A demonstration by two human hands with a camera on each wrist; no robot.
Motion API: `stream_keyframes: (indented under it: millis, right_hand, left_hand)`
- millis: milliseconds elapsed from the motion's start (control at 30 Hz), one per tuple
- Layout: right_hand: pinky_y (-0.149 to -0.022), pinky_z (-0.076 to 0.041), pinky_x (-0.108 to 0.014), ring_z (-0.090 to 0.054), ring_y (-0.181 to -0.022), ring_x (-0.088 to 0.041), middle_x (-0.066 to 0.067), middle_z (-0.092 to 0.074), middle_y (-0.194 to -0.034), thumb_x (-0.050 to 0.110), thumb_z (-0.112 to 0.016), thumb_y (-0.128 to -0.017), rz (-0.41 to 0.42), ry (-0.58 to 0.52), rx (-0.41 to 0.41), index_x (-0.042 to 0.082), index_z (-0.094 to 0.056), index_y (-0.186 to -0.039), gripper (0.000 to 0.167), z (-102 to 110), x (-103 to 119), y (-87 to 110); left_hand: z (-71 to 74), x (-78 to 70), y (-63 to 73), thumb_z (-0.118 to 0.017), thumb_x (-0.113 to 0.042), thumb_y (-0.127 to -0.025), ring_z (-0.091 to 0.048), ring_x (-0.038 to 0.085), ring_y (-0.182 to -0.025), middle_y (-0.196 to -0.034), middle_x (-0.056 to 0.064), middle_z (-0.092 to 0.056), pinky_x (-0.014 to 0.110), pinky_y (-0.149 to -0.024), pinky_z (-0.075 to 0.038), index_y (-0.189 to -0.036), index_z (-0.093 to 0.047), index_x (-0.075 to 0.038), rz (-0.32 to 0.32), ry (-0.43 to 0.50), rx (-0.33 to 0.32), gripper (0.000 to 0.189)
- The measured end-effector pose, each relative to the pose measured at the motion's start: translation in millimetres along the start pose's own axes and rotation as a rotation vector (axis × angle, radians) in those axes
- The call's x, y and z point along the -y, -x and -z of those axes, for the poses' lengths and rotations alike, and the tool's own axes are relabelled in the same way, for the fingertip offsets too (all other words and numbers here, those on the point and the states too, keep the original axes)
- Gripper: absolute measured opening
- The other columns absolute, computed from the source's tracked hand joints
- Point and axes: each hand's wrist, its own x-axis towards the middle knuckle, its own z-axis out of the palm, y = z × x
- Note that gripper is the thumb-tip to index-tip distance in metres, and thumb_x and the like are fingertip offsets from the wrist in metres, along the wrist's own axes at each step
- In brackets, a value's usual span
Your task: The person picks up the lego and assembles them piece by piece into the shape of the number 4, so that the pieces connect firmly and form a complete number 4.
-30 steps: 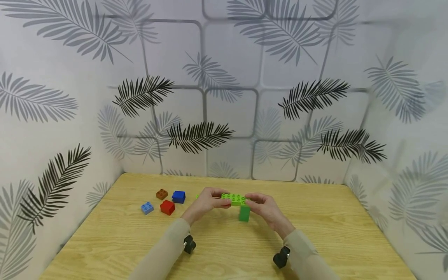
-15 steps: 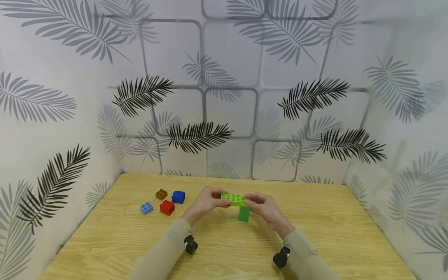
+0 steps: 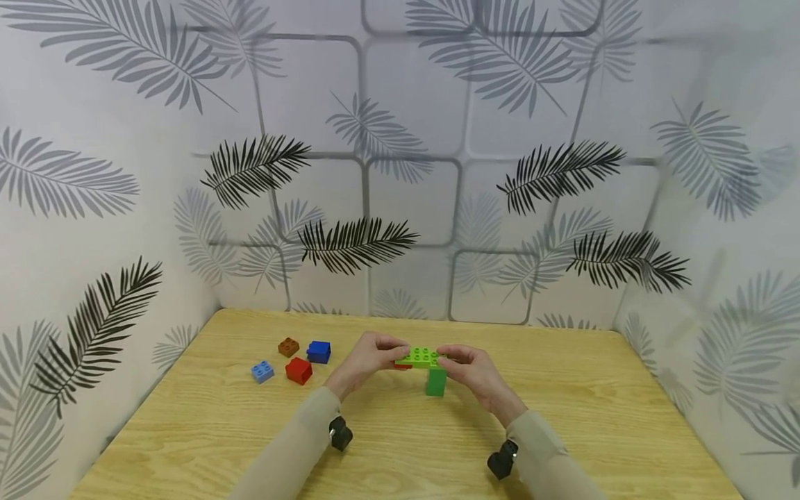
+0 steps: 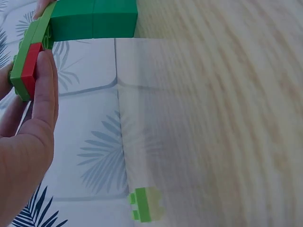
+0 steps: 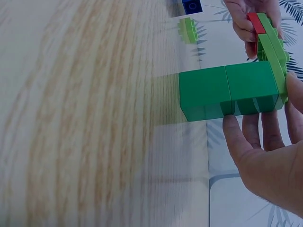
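Observation:
A long light green toy brick (image 3: pixel 422 357) lies across the top of two stacked dark green bricks (image 3: pixel 436 382), sticking out to the left. Beneath that overhanging end is a flat red brick (image 4: pixel 31 66). My left hand (image 3: pixel 369 360) pinches this end, thumb on the light green studs and fingers under the red brick. At the other end my right hand (image 3: pixel 478 373) holds the stack. In the right wrist view its thumb is against the light green brick and its fingers are along the dark green bricks (image 5: pixel 208 92). The stack's base appears to meet the table.
To the left on the wooden table (image 3: pixel 400 444) lie a brown brick (image 3: pixel 289 346), a dark blue one (image 3: pixel 319 352), a red one (image 3: pixel 299 371) and a light blue one (image 3: pixel 262 371). A small light green brick (image 4: pixel 142 205) sits behind my left hand. Patterned walls enclose the table.
My left thumb has shifted up from the front side onto the top of the light green brick, baring more of the red brick below. The right hand and the stack stay put.

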Motion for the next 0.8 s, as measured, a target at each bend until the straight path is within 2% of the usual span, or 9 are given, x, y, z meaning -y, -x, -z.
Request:
stream_keyframes:
  millis: [167,300,400,500,600,800]
  right_hand:
    - [-0.094,-0.054,-0.033,-0.064,-0.097,-0.01,-0.009,-0.063,-0.119,0.016,-0.067,-0.094,0.009,-0.001,0.007,-0.001,-0.062,-0.126,0.036,-1,1,1.4]
    - [-0.094,-0.053,-0.033,-0.063,-0.098,-0.01,-0.01,-0.063,-0.12,0.016,-0.067,-0.094,0.007,-0.002,0.01,-0.001,-0.062,-0.126,0.037,-1,1,1.7]
    - [-0.095,-0.053,-0.034,-0.063,-0.099,-0.011,-0.011,-0.063,-0.122,0.017,-0.067,-0.094,0.005,-0.001,0.017,-0.001,-0.062,-0.127,0.038,0,1,0.8]
    - [-0.095,-0.053,-0.033,-0.063,-0.1,-0.011,-0.011,-0.062,-0.122,0.018,-0.067,-0.094,0.003,-0.005,0.022,-0.001,-0.061,-0.127,0.039,0,0,0.1]
    - [-0.094,-0.053,-0.032,-0.063,-0.1,-0.011,-0.01,-0.062,-0.122,0.018,-0.069,-0.093,-0.006,-0.016,0.018,-0.001,-0.062,-0.127,0.039,0,0,0.0]
    - [-0.094,-0.053,-0.032,-0.063,-0.101,-0.011,-0.011,-0.061,-0.122,0.017,-0.067,-0.094,-0.004,-0.022,0.028,-0.001,-0.061,-0.129,0.04,0,0,0.9]
  left_hand:
    - [-0.6,-3.0,-1.3,-0.069,-0.014,-0.092,-0.07,0.017,-0.087,-0.113,0.016,-0.068,0.034,-0.081,-0.059,-0.116,-0.069,0.004,0.013,-0.017,-0.033,0.03]
    - [-1.0,-3.4,-1.2,-0.069,-0.013,-0.092,-0.07,0.017,-0.087,-0.112,0.016,-0.069,0.037,-0.082,-0.059,-0.115,-0.07,0.003,0.032,-0.004,-0.035,0.028]
    - [0.1,-3.8,-1.0,-0.069,-0.016,-0.092,-0.07,0.017,-0.088,-0.111,0.015,-0.069,0.04,-0.083,-0.058,-0.116,-0.069,0.003,0.037,-0.011,-0.02,0.03]
    - [2.5,-3.4,-0.3,-0.068,-0.023,-0.094,-0.069,0.016,-0.091,-0.112,0.013,-0.069,0.041,-0.083,-0.058,-0.12,-0.067,0.003,0.021,-0.057,-0.005,0.037]
    - [6.4,-2.1,1.4,-0.065,-0.029,-0.096,-0.066,0.016,-0.092,-0.111,0.011,-0.069,0.04,-0.082,-0.058,-0.122,-0.066,0.001,0.007,-0.115,-0.022,0.04]
    - [18.4,-1.8,7.2,-0.062,-0.029,-0.097,-0.067,0.031,-0.099,-0.109,0.012,-0.07,0.043,-0.085,-0.056,-0.119,-0.068,-0.004,-0.001,-0.128,-0.068,0.034]
